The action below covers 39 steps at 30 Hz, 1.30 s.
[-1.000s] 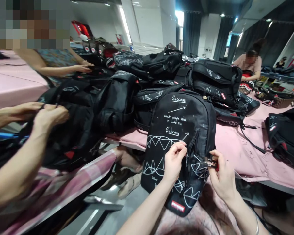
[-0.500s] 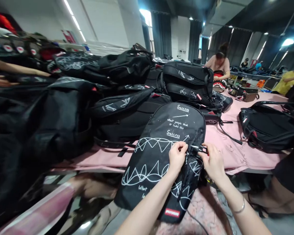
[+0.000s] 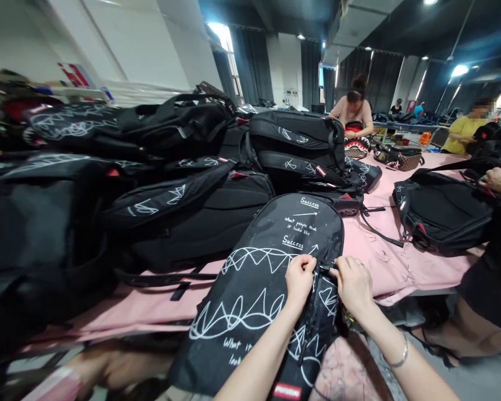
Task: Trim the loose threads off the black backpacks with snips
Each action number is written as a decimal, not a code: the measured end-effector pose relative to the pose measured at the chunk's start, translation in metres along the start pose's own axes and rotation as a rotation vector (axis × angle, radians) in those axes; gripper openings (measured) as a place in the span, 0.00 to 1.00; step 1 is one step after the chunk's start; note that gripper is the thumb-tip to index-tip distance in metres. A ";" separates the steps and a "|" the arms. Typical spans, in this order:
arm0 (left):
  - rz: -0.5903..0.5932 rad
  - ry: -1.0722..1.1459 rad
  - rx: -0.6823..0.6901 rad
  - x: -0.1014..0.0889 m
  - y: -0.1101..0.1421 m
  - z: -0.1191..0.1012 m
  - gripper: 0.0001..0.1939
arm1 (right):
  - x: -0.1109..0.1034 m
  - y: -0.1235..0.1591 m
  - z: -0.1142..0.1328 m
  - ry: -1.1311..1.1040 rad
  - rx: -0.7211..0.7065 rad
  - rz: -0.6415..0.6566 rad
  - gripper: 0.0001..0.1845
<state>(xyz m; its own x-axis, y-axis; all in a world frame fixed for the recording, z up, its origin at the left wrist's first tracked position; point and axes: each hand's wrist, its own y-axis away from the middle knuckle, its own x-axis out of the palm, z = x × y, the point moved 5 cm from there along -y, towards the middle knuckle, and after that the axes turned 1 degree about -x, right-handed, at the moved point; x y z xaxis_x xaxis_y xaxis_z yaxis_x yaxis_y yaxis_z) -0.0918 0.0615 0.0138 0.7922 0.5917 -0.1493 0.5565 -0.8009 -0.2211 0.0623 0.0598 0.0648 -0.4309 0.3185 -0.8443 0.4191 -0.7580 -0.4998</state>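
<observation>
A black backpack (image 3: 254, 278) with white scribbled lines and "Success" lettering leans against the table edge in front of me. My left hand (image 3: 301, 278) is closed in a pinch at the side seam near its zipper; whatever sits between the fingertips is too small to make out. Close beside it, my right hand (image 3: 354, 284) is closed on small thread snips (image 3: 328, 267), partly hidden by the fingers. Their metal tip points toward my left fingertips, just over the seam. A red label (image 3: 287, 391) shows near the lower end of the backpack.
More black backpacks (image 3: 196, 214) are heaped on the pink-covered table (image 3: 384, 234) to the left and behind. At the right, a co-worker's hands (image 3: 499, 178) are at another black backpack (image 3: 446, 206). Farther back, a person in pink (image 3: 353, 114) handles a shark-mouth bag (image 3: 357, 147).
My view has swung right, so the scene sits farther left. My right hand has come closer to my left, bringing the snips in beside the pinched fingertips. A co-worker's hands show more at right.
</observation>
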 end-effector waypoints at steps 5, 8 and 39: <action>0.006 0.017 -0.007 0.000 0.002 0.001 0.06 | 0.004 -0.005 0.005 0.041 0.005 0.026 0.04; 0.033 0.053 -0.016 -0.002 0.006 -0.002 0.07 | 0.007 -0.005 -0.002 -0.056 0.035 0.016 0.05; 0.351 0.264 -0.513 -0.044 0.026 0.014 0.17 | 0.072 0.047 -0.029 -0.962 0.621 -0.110 0.18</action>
<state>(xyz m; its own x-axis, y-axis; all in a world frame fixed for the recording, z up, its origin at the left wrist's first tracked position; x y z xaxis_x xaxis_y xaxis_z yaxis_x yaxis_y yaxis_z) -0.1160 0.0158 0.0014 0.9460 0.2986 0.1258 0.2522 -0.9222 0.2931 0.0736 0.0635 -0.0253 -0.9845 0.0371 -0.1716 -0.0102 -0.9879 -0.1547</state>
